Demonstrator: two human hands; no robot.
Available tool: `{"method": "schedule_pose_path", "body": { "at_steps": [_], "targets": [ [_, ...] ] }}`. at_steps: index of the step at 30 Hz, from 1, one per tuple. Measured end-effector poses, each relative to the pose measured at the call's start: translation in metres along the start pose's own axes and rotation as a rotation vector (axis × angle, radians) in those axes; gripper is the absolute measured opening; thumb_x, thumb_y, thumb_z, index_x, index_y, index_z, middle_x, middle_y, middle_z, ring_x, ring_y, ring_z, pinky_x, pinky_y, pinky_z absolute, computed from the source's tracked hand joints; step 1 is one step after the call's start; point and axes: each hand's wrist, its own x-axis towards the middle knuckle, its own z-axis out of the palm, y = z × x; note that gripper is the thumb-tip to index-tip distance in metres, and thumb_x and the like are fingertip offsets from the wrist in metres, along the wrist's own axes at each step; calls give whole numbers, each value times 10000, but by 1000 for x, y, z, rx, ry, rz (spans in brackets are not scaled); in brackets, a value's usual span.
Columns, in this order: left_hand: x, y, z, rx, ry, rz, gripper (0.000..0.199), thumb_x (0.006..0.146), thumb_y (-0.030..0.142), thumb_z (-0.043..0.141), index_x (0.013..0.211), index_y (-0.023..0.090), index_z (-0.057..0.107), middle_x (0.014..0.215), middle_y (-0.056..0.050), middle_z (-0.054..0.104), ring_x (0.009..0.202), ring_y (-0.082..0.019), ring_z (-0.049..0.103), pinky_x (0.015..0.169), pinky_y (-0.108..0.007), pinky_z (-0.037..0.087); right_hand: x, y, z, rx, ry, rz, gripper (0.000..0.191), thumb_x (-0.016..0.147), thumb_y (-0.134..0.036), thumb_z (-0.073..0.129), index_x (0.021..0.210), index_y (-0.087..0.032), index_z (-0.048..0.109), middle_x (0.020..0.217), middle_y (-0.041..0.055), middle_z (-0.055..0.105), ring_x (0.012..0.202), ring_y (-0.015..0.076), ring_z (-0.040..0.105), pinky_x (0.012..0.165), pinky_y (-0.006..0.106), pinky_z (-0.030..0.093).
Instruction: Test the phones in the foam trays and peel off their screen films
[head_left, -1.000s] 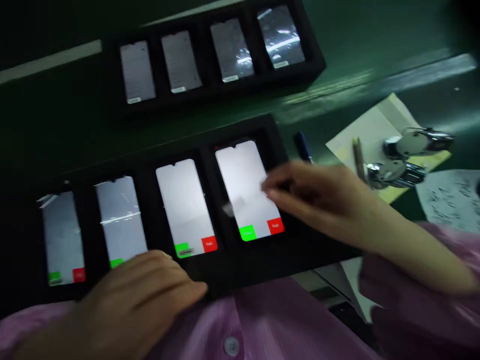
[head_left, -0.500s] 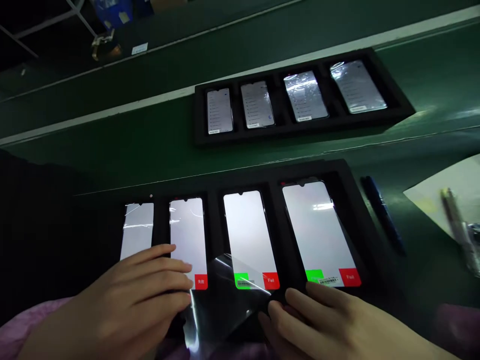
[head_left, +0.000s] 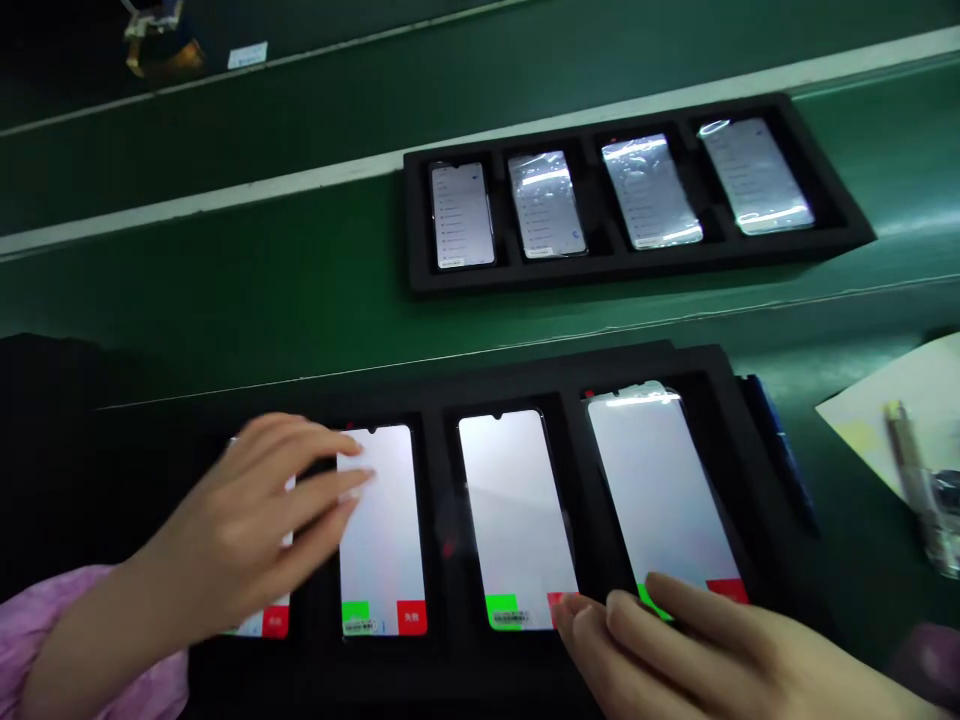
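A black tray [head_left: 442, 560] in front of me holds several phones with white screens and green and red corner boxes. My left hand [head_left: 262, 510] hovers over the leftmost phone and the left edge of the second phone [head_left: 384, 540], fingers apart and holding nothing visible. My right hand [head_left: 660, 650] is at the lower ends of the third phone [head_left: 517, 520] and the rightmost phone [head_left: 660, 490], its fingers spread. A clear film shows at the top of the rightmost phone. No object is visible in the right hand.
Another black tray [head_left: 637, 265] with several lit phones lies farther back on the green surface [head_left: 300, 290]. At the right are a dark blue pen [head_left: 780, 450], a paper sheet [head_left: 877, 400] and a clear-bodied pen [head_left: 911, 470]. A small label [head_left: 247, 55] lies far back.
My left hand has risen toward the upper part of the phones, uncovering the second phone's lower end. The clear film between my hands no longer shows there. The view has shifted slightly.
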Motion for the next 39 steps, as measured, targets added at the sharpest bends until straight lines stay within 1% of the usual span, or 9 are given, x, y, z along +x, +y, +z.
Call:
{"method": "schedule_pose_path", "body": {
  "at_steps": [5,10,13,20,23,27,35,37,39],
  "targets": [
    [-11,-14,2,301,-2,-176,291,1032,301,602,1294,253,719,1333,-136,691,1190,-376,668,1000,-597,509,40,40,-9,226,87,170,258,1042,-63,492,1042,-159,732,865,41,689,728,156,628,580,321,495],
    [-17,-16,8,328,-24,-200,237,1008,315,654,1229,285,732,1413,-107,680,1284,-377,644,1059,-585,473,68,85,-11,560,325,694,66,958,-265,767,902,-255,732,765,0,666,600,141,567,508,304,449],
    [-18,-22,13,338,-44,-268,222,1032,355,609,1187,252,730,1458,-140,647,1344,-403,614,1062,-596,476,72,93,-12,719,439,823,117,885,-317,852,875,-272,744,700,0,642,573,156,541,495,331,415],
    [-12,-31,5,370,-45,-237,266,1052,381,545,1023,262,781,1344,-64,692,1379,-393,599,1116,-635,450,64,80,-17,701,556,838,84,869,-245,839,850,-258,758,789,8,686,666,164,583,610,360,472],
    [-6,-28,4,404,-25,-247,299,1048,412,539,1081,259,794,1345,-63,693,1329,-397,618,1122,-683,426,60,76,-18,677,557,818,89,870,-218,834,848,-249,753,828,14,703,720,175,614,633,366,496],
    [4,-27,12,318,12,-269,272,1021,435,585,1091,280,797,1361,-106,690,1300,-388,619,1106,-670,456,57,74,-14,656,543,779,105,864,-199,843,848,-245,751,809,15,694,703,163,591,599,356,465],
    [13,-29,11,239,76,-234,273,1021,424,574,925,281,786,1245,-27,745,1299,-326,634,1200,-650,385,55,59,-3,585,561,783,87,859,-262,821,816,-262,746,813,7,710,643,156,563,562,354,439],
    [13,-24,10,193,111,-206,222,992,405,615,876,287,764,1124,-25,787,1195,-303,697,1141,-607,462,54,53,-4,567,556,805,79,858,-269,821,827,-258,749,820,9,712,616,148,553,547,350,430],
    [9,-16,7,112,126,-210,150,955,388,669,883,292,759,1032,-5,806,1060,-267,742,924,-464,587,52,46,-4,549,556,821,68,867,-269,810,837,-254,750,843,17,719,609,146,551,555,352,443]
  ]
}}
